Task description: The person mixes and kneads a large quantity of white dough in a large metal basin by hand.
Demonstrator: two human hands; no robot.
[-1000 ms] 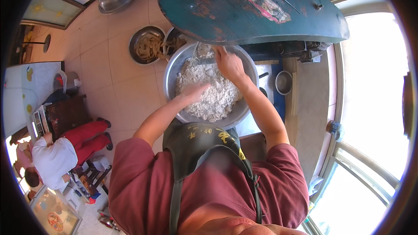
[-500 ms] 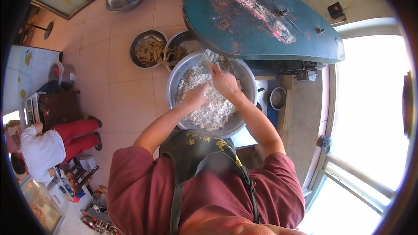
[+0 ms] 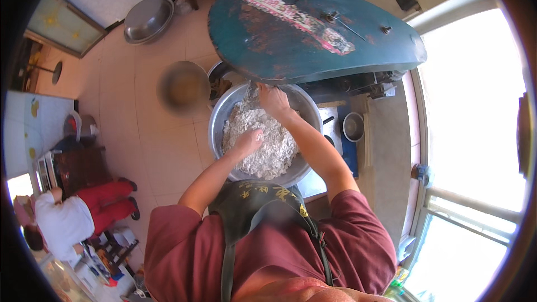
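Observation:
A large metal basin [image 3: 215, 117] in front of me holds a heap of white, floury crumbs [image 3: 274, 148]. My left hand [image 3: 249, 141] is low over the crumbs near the middle, its fingers curled in. Whatever it may hold is hidden. My right hand [image 3: 274, 100] is at the basin's far side, under the edge of a green machine cover [image 3: 313, 28]. Its fingers close on a flat, shiny, thin-walled piece [image 3: 251, 98], dusted white and partly hidden by the hand and the cover.
Left of the basin is a blurred round bowl [image 3: 183, 86], with another bowl [image 3: 217, 72] partly under the cover. A small metal bowl [image 3: 353, 127] stands at the right. A large grey basin [image 3: 148, 20] leans far left. A person in white and red [image 3: 67, 218] is at the left.
My view has shifted, so the machine cover appears further left and the basin slightly lower. My right hand keeps hold of the shiny piece at the far rim. My left hand's fingers look more curled.

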